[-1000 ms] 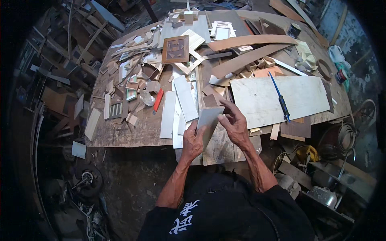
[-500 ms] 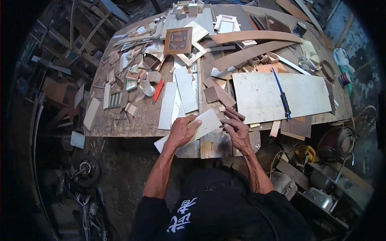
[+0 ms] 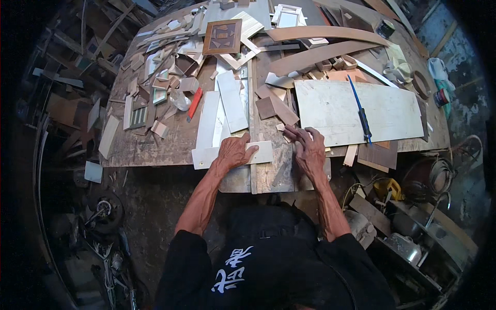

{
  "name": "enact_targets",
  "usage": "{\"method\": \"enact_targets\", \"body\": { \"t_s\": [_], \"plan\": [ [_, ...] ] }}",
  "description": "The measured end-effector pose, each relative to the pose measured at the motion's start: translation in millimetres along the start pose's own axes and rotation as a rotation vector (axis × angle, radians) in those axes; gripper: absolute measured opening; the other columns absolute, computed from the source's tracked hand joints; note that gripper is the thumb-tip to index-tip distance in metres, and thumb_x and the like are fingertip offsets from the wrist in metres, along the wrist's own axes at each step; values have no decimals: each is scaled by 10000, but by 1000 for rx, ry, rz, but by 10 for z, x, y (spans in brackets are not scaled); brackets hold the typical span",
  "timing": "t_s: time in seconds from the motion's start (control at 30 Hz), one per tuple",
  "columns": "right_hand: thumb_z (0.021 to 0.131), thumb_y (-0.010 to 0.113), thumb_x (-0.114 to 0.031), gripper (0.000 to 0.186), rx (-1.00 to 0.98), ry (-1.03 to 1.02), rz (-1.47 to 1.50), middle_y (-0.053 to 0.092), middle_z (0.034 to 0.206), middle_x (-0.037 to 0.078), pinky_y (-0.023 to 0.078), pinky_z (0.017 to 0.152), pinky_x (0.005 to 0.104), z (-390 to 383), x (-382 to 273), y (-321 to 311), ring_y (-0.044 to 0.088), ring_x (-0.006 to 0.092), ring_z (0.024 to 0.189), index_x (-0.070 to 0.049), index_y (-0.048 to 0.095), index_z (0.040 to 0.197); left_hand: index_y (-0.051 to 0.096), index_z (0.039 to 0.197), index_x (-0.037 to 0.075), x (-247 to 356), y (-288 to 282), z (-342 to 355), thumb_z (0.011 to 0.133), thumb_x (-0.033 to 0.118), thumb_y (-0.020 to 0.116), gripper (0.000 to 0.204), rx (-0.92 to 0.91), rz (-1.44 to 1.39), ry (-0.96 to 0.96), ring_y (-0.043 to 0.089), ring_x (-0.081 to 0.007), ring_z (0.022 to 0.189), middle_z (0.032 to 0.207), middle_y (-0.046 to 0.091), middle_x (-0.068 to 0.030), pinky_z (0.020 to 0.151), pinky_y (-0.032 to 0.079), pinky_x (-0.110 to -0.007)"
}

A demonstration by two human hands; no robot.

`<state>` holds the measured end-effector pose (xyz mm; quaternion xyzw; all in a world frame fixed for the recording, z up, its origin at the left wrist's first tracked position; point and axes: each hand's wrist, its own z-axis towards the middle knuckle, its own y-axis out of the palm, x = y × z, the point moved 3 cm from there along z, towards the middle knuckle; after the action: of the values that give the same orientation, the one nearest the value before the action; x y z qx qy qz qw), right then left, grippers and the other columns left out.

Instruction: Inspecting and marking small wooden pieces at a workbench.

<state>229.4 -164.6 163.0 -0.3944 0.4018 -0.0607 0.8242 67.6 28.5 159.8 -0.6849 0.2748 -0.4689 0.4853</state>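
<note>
My left hand [image 3: 233, 154] presses and grips a pale rectangular board [image 3: 263, 151] lying crosswise at the bench's front edge. My right hand [image 3: 307, 147] is just right of that board, its fingers bent and apart over small wooden offcuts [image 3: 280, 126]; whether the fingertips touch them is unclear. Behind my left hand are longer white strips [image 3: 232, 101]. A brown square piece [image 3: 265, 107] sits beyond my right hand. To the right, a blue-and-black tool [image 3: 362, 116] rests on a large pale panel [image 3: 325, 108].
The workbench [image 3: 129, 155] carries scattered offcuts, a framed inlaid square [image 3: 222, 46], curved brown strips [image 3: 325, 33] and a red tool [image 3: 195, 103]. Scrap timber [image 3: 72, 103] crowds the left side. Metal items, hoses and a yellow object [image 3: 387, 190] lie below at right.
The pale board was held raised and tilted; it has turned and now lies crosswise on the front edge. My left hand moved left and down onto it; my right hand shifted slightly right.
</note>
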Motion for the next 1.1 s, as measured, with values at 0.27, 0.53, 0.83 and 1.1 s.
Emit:
{"method": "enact_targets", "body": {
  "t_s": [0.27, 0.53, 0.83, 1.1],
  "plan": [
    [861, 567, -175, 252, -156, 85, -101, 604, 986, 181, 469, 734, 457, 124, 125, 245, 586, 381, 892, -43, 572, 1076, 524, 1072, 38, -2, 268, -22, 847, 341, 617, 388, 291, -131, -41, 571, -360, 806, 800, 599, -178, 738, 425, -475],
    [937, 445, -207, 341, -477, 344, 169, 627, 973, 297, 488, 732, 491, -284, -350, 376, 619, 460, 863, -35, 521, 1223, 481, 1091, 0, 28, 460, 43, 872, 369, 593, 443, 385, -229, -184, 605, -401, 764, 818, 635, -226, 755, 391, -488],
    [919, 448, -54, 481, -551, 349, 309, 547, 1266, 253, 474, 904, 410, -251, -596, 402, 561, 402, 1134, -63, 419, 1399, 402, 1279, -30, 106, 430, 75, 897, 485, 510, 650, 237, -92, -272, 597, -409, 745, 806, 632, -270, 788, 383, -495],
    [924, 452, -17, 489, -536, 322, 386, 477, 1344, 273, 424, 987, 386, -269, -617, 395, 478, 405, 1241, -48, 409, 1409, 254, 1429, -76, 105, 357, 100, 901, 575, 433, 857, 89, -105, -289, 602, -398, 767, 814, 628, -285, 817, 382, -497]
  ]
}}
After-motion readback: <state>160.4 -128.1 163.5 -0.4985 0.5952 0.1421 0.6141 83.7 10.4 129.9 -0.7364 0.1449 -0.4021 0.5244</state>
